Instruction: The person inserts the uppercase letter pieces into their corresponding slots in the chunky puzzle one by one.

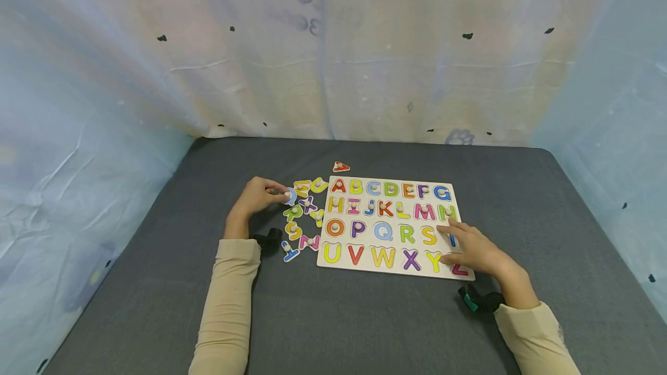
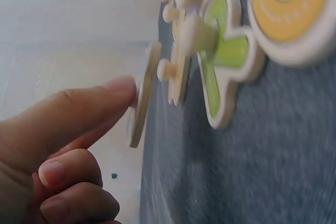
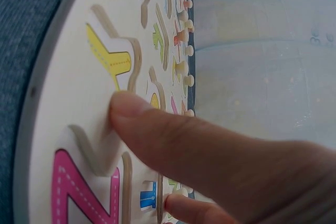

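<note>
My left hand (image 1: 260, 194) pinches a light blue letter puzzle piece (image 1: 292, 196), seemingly a Q, at the left of the loose pieces. In the left wrist view that piece (image 2: 142, 98) is edge-on, raised off the table beside a green knobbed piece (image 2: 231, 51). A wooden alphabet board (image 1: 322, 260) lies flat. Knobbed letters fill its slots from A to P, while several lower slots show bare printed letters. My right hand (image 1: 479, 250) rests on the board's right end, thumb (image 3: 139, 119) by the yellow Y slot (image 3: 121, 62) and another finger near the blue T slot (image 3: 148, 199).
Loose letters lie left of the board: green R (image 1: 293, 213), orange S (image 1: 293, 230), purple X (image 1: 307, 205), yellow Y (image 1: 317, 217), pink piece (image 1: 310, 242) and blue T (image 1: 290, 252) among them. A red piece (image 1: 341, 166) sits behind the board. Pale curtains (image 1: 365, 74) surround the grey table.
</note>
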The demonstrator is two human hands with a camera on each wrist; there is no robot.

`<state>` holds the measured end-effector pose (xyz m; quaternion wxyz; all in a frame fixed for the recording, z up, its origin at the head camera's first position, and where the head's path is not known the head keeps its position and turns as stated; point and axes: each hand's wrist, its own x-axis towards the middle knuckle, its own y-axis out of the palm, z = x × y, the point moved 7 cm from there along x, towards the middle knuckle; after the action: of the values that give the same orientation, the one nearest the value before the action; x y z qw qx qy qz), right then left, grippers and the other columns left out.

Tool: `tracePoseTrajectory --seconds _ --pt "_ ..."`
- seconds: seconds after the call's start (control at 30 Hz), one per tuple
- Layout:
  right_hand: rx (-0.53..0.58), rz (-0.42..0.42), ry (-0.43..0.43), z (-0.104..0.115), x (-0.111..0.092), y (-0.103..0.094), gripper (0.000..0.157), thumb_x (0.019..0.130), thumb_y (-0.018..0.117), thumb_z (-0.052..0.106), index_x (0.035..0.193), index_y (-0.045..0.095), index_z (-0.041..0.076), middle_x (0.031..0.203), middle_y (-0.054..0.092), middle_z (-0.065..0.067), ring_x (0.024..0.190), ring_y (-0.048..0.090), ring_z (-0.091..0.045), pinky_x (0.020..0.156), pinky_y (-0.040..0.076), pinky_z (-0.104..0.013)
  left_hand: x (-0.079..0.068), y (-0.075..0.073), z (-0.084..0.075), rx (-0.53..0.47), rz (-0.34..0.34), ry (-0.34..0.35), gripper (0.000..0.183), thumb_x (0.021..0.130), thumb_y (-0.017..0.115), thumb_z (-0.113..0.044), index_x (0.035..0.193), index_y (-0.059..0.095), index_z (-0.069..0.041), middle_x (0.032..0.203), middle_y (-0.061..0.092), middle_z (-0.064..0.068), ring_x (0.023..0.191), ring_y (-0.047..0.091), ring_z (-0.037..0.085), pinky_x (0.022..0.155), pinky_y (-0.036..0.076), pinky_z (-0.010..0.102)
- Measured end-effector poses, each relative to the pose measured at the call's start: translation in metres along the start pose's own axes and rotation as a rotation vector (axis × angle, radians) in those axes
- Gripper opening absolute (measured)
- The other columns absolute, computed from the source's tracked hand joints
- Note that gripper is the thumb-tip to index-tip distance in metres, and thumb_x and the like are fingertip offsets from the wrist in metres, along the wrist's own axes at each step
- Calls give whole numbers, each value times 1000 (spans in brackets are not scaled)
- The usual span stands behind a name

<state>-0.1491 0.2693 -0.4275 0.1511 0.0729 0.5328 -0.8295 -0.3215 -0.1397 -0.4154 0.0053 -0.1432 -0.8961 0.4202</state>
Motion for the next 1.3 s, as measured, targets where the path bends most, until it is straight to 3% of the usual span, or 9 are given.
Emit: tracePoseTrajectory --seconds 0.33,0.4,0.47,0.53,0.63,0.73,0.8,1.03,1.3 --pt "-6 -15 -13 -1 0 0 78 77 78 33 140 46 0 151 28 -33 128 36 -54 95 43 -63 -1 8 -23 -59 24 65 29 85 73 -24 107 74 -4 120 67 20 91 56 23 79 44 32" --pt "-4 -11 -7 -1 0 0 78 77 78 34 140 46 1 151 28 -33 128 36 -54 95 43 -63 -1 10 -29 -75 30 81 28 84 74 -24 105 74 -5 113 69 18 86 55 21 77 44 32" --pt "-2 -9 -4 -2 1 1 78 77 78 34 140 47 1 151 28 -33 128 35 -54 95 44 -63 -1 13 -35 -95 37 92 27 84 74 -24 103 75 -5 94 68 12 75 50 18 71 41 30" --pt "-4 -9 -3 -3 1 2 78 77 78 34 140 47 1 151 28 -33 128 35 -54 95 43 -64 -2 16 -40 -114 46 107 26 84 74 -23 102 75 -4 75 57 7 64 39 16 65 35 29" --pt "-6 -11 -6 -3 1 2 78 77 78 34 140 47 1 151 28 -33 129 35 -54 96 43 -64 -3 19 -49 -131 54 128 26 85 74 -23 102 75 -4 76 58 7 59 35 13 61 33 27" --pt "-7 -13 -9 -3 1 2 78 77 78 34 140 47 1 151 28 -33 129 35 -54 96 43 -64 -5 24 -57 -153 63 143 25 85 73 -22 102 75 -4 96 69 14 61 38 13 61 34 26" --pt "-6 -13 -9 -3 1 2 77 77 78 34 140 47 1 151 28 -33 129 35 -54 96 43 -63 -6 28 -63 -170 71 140 25 85 73 -22 103 75 -5 98 68 14 62 39 13 60 35 25" --pt "-8 -7 3 -3 1 1 79 76 78 34 141 46 1 151 28 -33 129 35 -54 95 44 -63 -7 46 -82 -219 89 126 25 84 74 -21 102 75 -5 64 45 -3 55 34 12 53 30 24" --pt "-2 -1 13 -3 4 2 79 76 78 35 141 46 2 152 28 -32 130 34 -54 95 44 -63 -12 62 -103 -245 85 156 22 83 76 -20 98 76 -5 55 26 -5 53 23 12 53 23 23"
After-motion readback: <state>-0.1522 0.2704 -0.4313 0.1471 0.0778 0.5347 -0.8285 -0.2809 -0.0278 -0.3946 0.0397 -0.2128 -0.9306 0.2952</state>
